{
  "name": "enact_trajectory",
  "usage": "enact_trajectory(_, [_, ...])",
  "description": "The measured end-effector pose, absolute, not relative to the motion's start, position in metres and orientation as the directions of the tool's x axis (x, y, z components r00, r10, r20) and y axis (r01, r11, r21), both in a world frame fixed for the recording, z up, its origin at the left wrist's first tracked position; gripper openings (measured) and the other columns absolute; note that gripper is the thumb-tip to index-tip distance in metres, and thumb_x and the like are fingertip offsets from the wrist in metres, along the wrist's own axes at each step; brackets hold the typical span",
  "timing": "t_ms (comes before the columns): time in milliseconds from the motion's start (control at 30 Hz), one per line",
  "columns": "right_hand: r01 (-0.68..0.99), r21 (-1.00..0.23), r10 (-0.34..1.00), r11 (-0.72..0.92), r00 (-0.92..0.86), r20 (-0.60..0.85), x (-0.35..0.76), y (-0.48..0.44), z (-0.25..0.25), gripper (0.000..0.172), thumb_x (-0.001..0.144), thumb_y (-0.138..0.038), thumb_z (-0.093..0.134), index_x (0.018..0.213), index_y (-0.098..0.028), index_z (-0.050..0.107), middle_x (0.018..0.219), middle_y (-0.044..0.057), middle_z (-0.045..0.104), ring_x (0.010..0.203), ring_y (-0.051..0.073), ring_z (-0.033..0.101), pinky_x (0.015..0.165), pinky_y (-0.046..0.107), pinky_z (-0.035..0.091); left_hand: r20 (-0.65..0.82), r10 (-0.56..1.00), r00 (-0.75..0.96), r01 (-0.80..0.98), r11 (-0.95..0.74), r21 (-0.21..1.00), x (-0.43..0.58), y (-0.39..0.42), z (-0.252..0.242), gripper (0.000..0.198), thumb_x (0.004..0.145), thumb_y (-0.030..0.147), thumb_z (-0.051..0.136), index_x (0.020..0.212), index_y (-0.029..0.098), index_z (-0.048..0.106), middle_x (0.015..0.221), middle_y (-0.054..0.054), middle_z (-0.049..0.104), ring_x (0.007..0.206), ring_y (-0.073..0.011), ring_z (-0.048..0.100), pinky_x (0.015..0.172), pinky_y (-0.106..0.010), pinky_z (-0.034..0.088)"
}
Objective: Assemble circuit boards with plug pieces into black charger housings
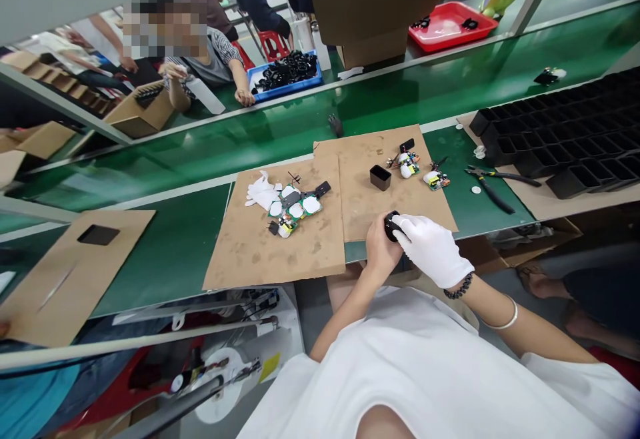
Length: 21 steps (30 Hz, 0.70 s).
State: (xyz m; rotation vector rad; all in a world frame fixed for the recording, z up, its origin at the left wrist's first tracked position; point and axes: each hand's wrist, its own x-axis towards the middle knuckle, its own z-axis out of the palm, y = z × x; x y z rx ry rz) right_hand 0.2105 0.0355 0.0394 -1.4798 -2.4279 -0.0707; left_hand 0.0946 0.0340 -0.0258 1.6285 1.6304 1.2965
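My bare left hand (381,247) is closed around a small black plastic case (391,226) just above the bench's front edge. My right hand (434,249), in a white glove, has its fingers pressed on the top of that same case; what lies inside it is hidden. Ahead of my hands, an open-topped black box (381,177) stands on the cardboard sheet (360,209). Behind and to its right sit two small circuit boards with wires, one board (409,165) on the cardboard and another board (437,180) at its edge.
Several boards with round white pads (296,210) and a white glove (263,191) lie to the left. Black-handled pliers (493,185) and rows of black boxes (575,175) are on the right. Behind runs a green conveyor belt (280,129); a co-worker (215,55) sits across it.
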Motion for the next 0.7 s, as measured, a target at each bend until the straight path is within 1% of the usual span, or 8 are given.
enact_trajectory(67, [0.885, -0.140, 0.866, 0.444, -0.384, 0.320, 0.210, 0.034, 0.034, 0.023, 0.094, -0.023, 0.053, 0.109, -0.017, 0.069, 0.112, 0.009, 0.074, 0.093, 0.026, 0.070, 0.068, 0.035, 0.052, 0.254, 0.951, -0.175, 0.524, -0.128, 0.842, 0.097, 0.033, -0.024, 0.040, 0.079, 0.014, 0.064, 0.117, 0.020, 0.055, 0.116, -0.010, 0.069, 0.108, -0.0250, 0.066, 0.095, -0.040, 0.053])
enact_trajectory(133, [0.875, -0.205, 0.870, 0.438, -0.356, 0.340, 0.213, 0.036, 0.029, 0.021, 0.092, -0.024, 0.057, 0.107, -0.016, 0.070, 0.113, 0.010, 0.074, 0.097, 0.028, 0.070, 0.071, 0.037, 0.054, 0.241, 0.955, -0.172, 0.563, -0.105, 0.819, 0.098, 0.032, -0.024, 0.040, 0.079, 0.016, 0.064, 0.118, 0.019, 0.054, 0.116, -0.011, 0.069, 0.108, -0.0263, 0.066, 0.095, -0.042, 0.053])
enact_trajectory(233, [0.799, -0.382, 0.873, 0.465, -0.342, 0.347, 0.221, 0.044, 0.024, 0.019, 0.088, -0.022, 0.063, 0.105, -0.016, 0.071, 0.116, 0.011, 0.073, 0.104, 0.027, 0.069, 0.085, 0.038, 0.056, 0.260, 0.952, -0.162, 0.591, -0.117, 0.798, 0.098, 0.032, -0.025, 0.046, 0.076, 0.017, 0.068, 0.120, 0.018, 0.052, 0.117, -0.012, 0.068, 0.109, -0.0275, 0.065, 0.096, -0.043, 0.052])
enact_trajectory(300, [0.737, -0.481, 0.878, 0.474, -0.353, 0.325, 0.226, 0.048, 0.024, 0.018, 0.087, -0.019, 0.063, 0.103, -0.017, 0.071, 0.116, 0.010, 0.073, 0.104, 0.026, 0.070, 0.089, 0.038, 0.056, 0.272, 0.949, -0.159, 0.604, -0.124, 0.787, 0.099, 0.031, -0.026, 0.051, 0.073, 0.015, 0.070, 0.120, 0.019, 0.052, 0.117, -0.011, 0.067, 0.110, -0.0278, 0.064, 0.098, -0.044, 0.051])
enact_trajectory(400, [0.729, -0.521, 0.896, 0.444, -0.350, 0.274, 0.231, 0.048, 0.026, 0.017, 0.088, -0.020, 0.062, 0.102, -0.017, 0.071, 0.107, 0.010, 0.075, 0.096, 0.027, 0.071, 0.083, 0.040, 0.056, 0.288, 0.947, -0.142, 0.627, -0.139, 0.766, 0.099, 0.031, -0.027, 0.051, 0.072, 0.013, 0.071, 0.119, 0.020, 0.052, 0.116, -0.010, 0.067, 0.110, -0.0277, 0.064, 0.098, -0.045, 0.050])
enact_trajectory(533, [0.745, -0.579, 0.938, 0.333, -0.195, 0.287, 0.227, 0.042, 0.026, 0.012, 0.086, -0.026, 0.066, 0.094, -0.018, 0.071, 0.094, 0.008, 0.076, 0.087, 0.026, 0.071, 0.078, 0.038, 0.055, 0.329, 0.934, -0.138, 0.647, -0.167, 0.744, 0.102, 0.030, -0.028, 0.046, 0.074, 0.018, 0.071, 0.116, 0.020, 0.052, 0.110, -0.010, 0.064, 0.105, -0.0270, 0.063, 0.092, -0.042, 0.052])
enact_trajectory(633, [0.704, -0.655, 0.954, 0.274, -0.115, 0.276, 0.225, 0.042, 0.022, 0.009, 0.085, -0.027, 0.069, 0.088, -0.019, 0.072, 0.087, 0.006, 0.075, 0.079, 0.023, 0.069, 0.073, 0.035, 0.053, 0.363, 0.917, -0.165, 0.647, -0.177, 0.742, 0.103, 0.030, -0.033, 0.046, 0.074, 0.022, 0.073, 0.114, 0.020, 0.050, 0.106, -0.009, 0.061, 0.101, -0.0263, 0.061, 0.087, -0.040, 0.052])
enact_trajectory(700, [0.657, -0.698, 0.955, 0.285, -0.130, 0.268, 0.224, 0.043, 0.020, 0.008, 0.085, -0.026, 0.068, 0.083, -0.019, 0.072, 0.085, 0.005, 0.074, 0.078, 0.021, 0.069, 0.073, 0.033, 0.053, 0.393, 0.901, -0.181, 0.644, -0.193, 0.740, 0.102, 0.029, -0.038, 0.048, 0.074, 0.023, 0.074, 0.115, 0.020, 0.050, 0.105, -0.009, 0.060, 0.100, -0.0259, 0.061, 0.087, -0.039, 0.052])
